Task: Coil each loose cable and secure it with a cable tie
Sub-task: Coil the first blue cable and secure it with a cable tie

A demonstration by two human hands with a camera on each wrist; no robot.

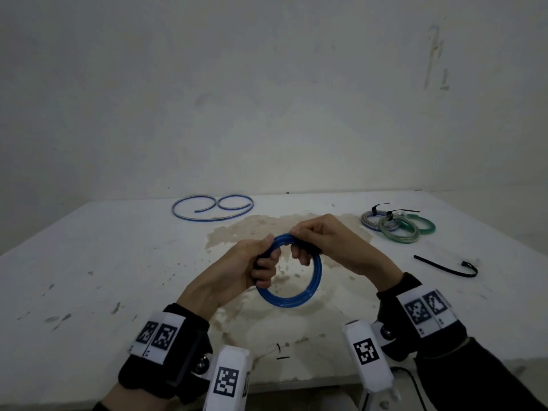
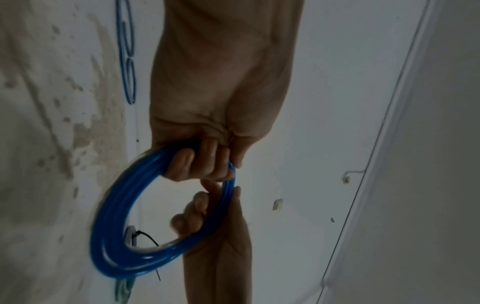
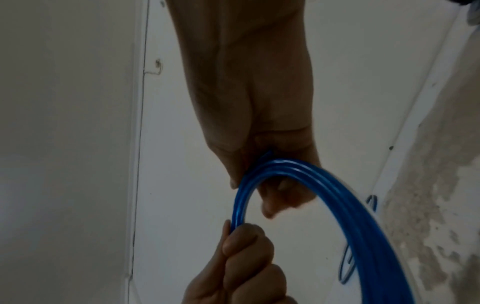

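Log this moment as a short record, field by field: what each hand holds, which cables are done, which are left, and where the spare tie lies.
left hand: grips blue coil on its left side
right hand: grips the coil's top
blue coil: held above table, no tie visible on it
finished coils: three, far right, black ties showing
loose cable: far left, uncoiled
spare cable tie: black, on the table at right

No legible text; only square coded markers on the wristbands [image 1: 157, 336].

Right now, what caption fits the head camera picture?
Both hands, left hand and right hand, grip a blue coiled cable above the stained white table.
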